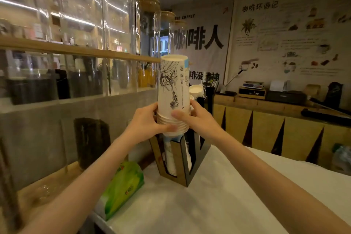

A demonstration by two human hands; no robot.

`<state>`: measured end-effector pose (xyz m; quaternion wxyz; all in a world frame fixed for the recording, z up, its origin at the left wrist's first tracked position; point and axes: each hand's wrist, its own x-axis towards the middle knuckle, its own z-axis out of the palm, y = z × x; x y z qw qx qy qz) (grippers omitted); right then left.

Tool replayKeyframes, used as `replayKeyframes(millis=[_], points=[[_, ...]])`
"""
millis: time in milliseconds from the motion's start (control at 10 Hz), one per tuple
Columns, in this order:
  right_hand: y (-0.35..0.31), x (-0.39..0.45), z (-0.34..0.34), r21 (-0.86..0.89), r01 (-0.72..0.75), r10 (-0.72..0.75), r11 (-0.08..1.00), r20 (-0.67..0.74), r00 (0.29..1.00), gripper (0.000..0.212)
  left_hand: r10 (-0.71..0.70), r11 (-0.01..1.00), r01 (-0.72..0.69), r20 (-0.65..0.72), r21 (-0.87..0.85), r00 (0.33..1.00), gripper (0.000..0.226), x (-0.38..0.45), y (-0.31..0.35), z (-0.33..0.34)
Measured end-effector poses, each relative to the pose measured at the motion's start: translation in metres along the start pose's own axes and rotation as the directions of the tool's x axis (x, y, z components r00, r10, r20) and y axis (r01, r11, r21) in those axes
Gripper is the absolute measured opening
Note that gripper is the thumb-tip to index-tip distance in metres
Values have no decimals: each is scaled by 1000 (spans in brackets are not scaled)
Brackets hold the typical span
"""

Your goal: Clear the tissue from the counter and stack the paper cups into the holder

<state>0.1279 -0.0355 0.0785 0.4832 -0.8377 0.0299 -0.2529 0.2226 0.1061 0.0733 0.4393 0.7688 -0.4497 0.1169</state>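
Note:
A stack of white paper cups [173, 85] with a black line drawing stands upside down, its rims down, just over the top of the dark wood-and-black cup holder [180, 167] on the white counter. My left hand [147, 123] grips the stacked rims from the left. From the right, my right hand [195, 118] holds the same rims, thumb across the front. More white cups [170, 157] sit inside the holder's front slot. A green tissue pack [123, 184] lies on the counter's left edge, below my left forearm.
Tall glass jars [117, 30] with wooden lids line a wooden shelf [76, 49] on the left. More cups [195, 88] and dark sticks stand behind the holder. A wooden back counter [266, 119] with boxes and a scale runs along the right wall. White counter top [209, 205] spreads in front.

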Motion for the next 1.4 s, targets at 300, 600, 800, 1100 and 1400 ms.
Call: replayKeyframes(millis=[300, 600, 800, 1100, 1400], points=[[22, -5, 22, 35, -109, 111, 993, -46, 993, 64, -77, 995, 83, 107, -51, 991, 87, -2, -27, 14], [39, -5, 32, 142, -300, 305, 943, -18, 952, 68, -178, 981, 188, 176, -43, 968, 59, -2, -34, 24], [47, -13, 37, 198, -442, 434, 875, 86, 897, 55, -192, 971, 195, 34, -138, 981, 64, -16, -32, 27], [61, -22, 33, 325, -544, 533, 773, 133, 836, 61, -117, 993, 114, -113, -34, 987, 66, -23, -25, 29], [33, -34, -21, 476, -314, 410, 821, -111, 905, 40, 138, 976, -77, -303, 204, 943, 47, -16, 16, 32]])
